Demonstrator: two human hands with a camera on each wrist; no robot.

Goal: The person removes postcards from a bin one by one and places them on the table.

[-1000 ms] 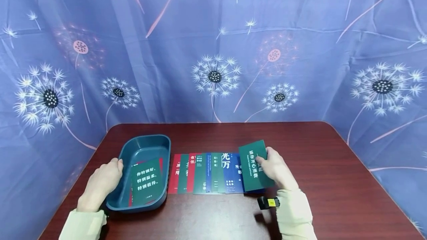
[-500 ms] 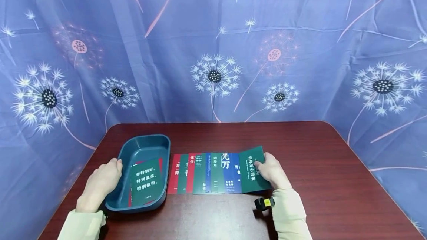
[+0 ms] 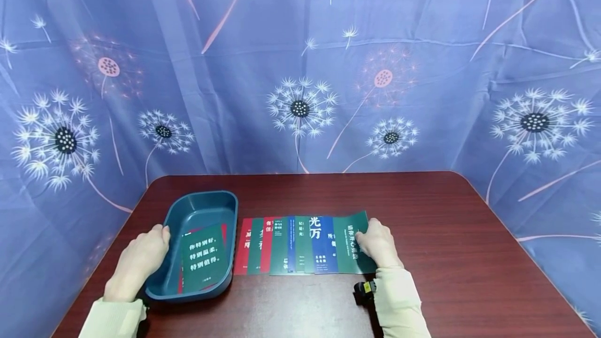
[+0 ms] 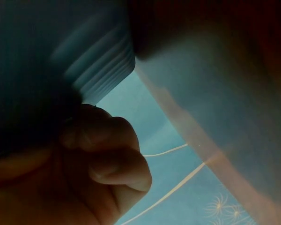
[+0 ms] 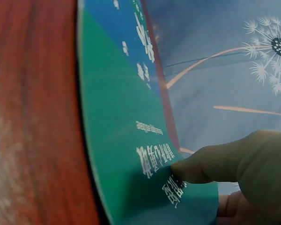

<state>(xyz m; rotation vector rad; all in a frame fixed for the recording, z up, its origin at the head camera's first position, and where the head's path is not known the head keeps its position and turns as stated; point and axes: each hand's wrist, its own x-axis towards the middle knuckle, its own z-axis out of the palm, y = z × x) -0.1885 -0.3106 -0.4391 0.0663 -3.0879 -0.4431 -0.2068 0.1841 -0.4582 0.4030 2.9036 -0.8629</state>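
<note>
My left hand (image 3: pixel 141 254) grips the left rim of a blue-teal plastic tray (image 3: pixel 202 210); in the left wrist view its curled fingers (image 4: pixel 122 164) lie against the tray's dark ribbed side. A green card with white Chinese lettering (image 3: pixel 204 273) lies on red ones inside the tray. My right hand (image 3: pixel 379 243) pinches another green card (image 3: pixel 346 260) by its right edge, thumb on its face. That card is slightly bent and overlaps the blue card (image 3: pixel 325 261) at the right end of a row of overlapping red, green and blue cards (image 3: pixel 279 257).
The dark red wooden table (image 3: pixel 469 275) runs on to the right and in front of the cards. A blue curtain with dandelion prints (image 3: pixel 300 25) hangs behind it. A small black device with a yellow label (image 3: pixel 364 290) is on my right wrist.
My right hand has moved left and down with the green card, which now lies lower and covers part of the blue card. My left hand keeps its hold on the tray.
</note>
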